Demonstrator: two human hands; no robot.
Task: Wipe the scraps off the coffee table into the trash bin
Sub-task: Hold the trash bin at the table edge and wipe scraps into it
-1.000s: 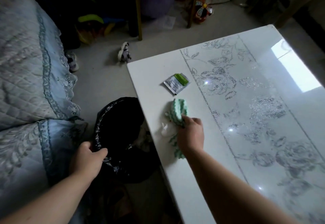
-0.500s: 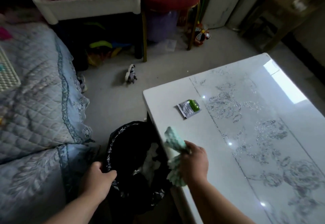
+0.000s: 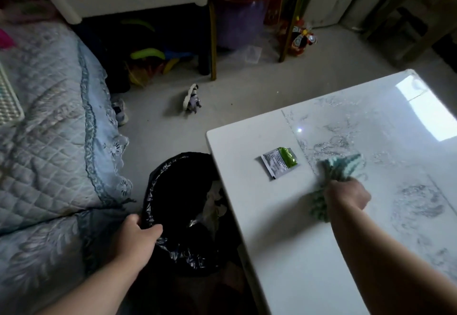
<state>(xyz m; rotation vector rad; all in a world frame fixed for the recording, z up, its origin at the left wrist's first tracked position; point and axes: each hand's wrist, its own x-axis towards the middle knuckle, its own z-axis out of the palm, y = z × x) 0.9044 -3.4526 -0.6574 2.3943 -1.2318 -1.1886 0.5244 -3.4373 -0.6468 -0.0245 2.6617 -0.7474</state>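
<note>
A white glossy coffee table (image 3: 284, 228) with a grey floral pattern fills the right side. A green and silver sachet (image 3: 279, 162) lies flat on it near the left edge. My right hand (image 3: 347, 197) is shut on a crumpled green-and-white cloth (image 3: 338, 170), which rests on the table just right of the sachet. A trash bin with a black bag liner (image 3: 173, 215) stands on the floor against the table's left edge, with pale scraps inside. My left hand (image 3: 137, 239) grips the bin's near rim.
A sofa with a blue quilted cover (image 3: 49, 154) lies close on the left of the bin. A small toy figure (image 3: 191, 98) and a shoe (image 3: 120, 111) lie on the grey floor. Stools, a white crate and toys stand at the back.
My right hand has carried the cloth from the table's left edge over the bin back to the right, onto the tabletop beside the sachet. My left hand stays on the bin's rim.
</note>
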